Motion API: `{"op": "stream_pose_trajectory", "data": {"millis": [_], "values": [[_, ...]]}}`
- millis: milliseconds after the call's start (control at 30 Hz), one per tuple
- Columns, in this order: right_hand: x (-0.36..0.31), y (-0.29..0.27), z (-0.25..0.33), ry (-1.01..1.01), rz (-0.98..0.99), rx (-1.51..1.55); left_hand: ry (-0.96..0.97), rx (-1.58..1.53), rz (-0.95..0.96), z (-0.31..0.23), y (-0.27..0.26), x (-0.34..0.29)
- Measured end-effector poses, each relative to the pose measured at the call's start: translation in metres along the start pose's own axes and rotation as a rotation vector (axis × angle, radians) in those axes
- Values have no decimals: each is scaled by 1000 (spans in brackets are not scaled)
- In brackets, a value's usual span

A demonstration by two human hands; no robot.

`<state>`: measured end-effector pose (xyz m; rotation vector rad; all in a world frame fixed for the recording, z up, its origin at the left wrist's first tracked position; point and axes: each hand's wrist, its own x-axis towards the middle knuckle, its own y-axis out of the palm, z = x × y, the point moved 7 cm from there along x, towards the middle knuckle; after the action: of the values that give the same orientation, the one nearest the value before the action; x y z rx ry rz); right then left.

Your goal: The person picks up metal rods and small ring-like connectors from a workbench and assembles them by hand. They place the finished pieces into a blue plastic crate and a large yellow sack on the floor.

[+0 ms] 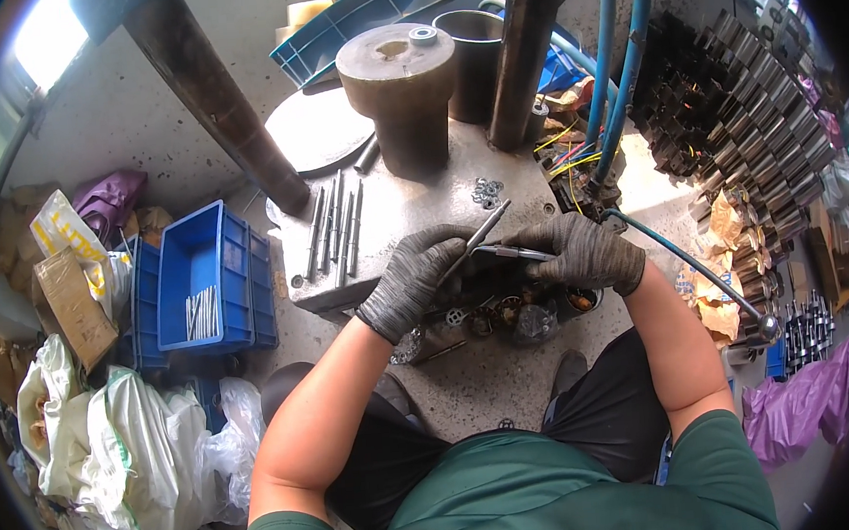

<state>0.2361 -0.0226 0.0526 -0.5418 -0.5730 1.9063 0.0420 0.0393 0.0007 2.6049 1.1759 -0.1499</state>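
- Nearest: dark green cloth shirt (519, 490) & black cloth pants (365, 466) on the person.
- L hand (413, 276), in a grey knit glove: fingers bent tight round the low end of a long thin silver metal rod (487, 224). Its free end tips up & to the R.
- R hand (586, 252), in the same kind of glove: fingers pinch a short thin silver metal stick (512, 252) that points L, at the L hand. Can't tell if stick & rod touch.
- Both held pcs are up in the air by the near edge of the big grey metal desk (406, 207).
- Just below the hands: a see-thru plastic bag (535, 324) w/ small pots near it, too dark to see well.
- Off to the L: a deep blue plastic bin (238, 268) w/ a bunch of thin silver rods (202, 315) in it.
- On the desk: a row of dark grey metal rods (333, 222) on the L; a small pile of shiny metal rings (486, 193) near the mid.
- Farther back: a fat round grey-brown metal post (398, 85) w/ a wide top, & a small silver ring (422, 35) on it.
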Motion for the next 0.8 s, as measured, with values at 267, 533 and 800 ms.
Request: {"op": "stream_pose_trajectory", "data": {"millis": [267,533,800], "values": [[1,2,2,-117,-72,-157,-147,-328,117,15,1,4],[-2,14,-8,93,126,676,-116,-276,125,-6,2,-3],[-8,-8,-33,167,-142,722,292,1200,-539,-31,-53,-12]]}}
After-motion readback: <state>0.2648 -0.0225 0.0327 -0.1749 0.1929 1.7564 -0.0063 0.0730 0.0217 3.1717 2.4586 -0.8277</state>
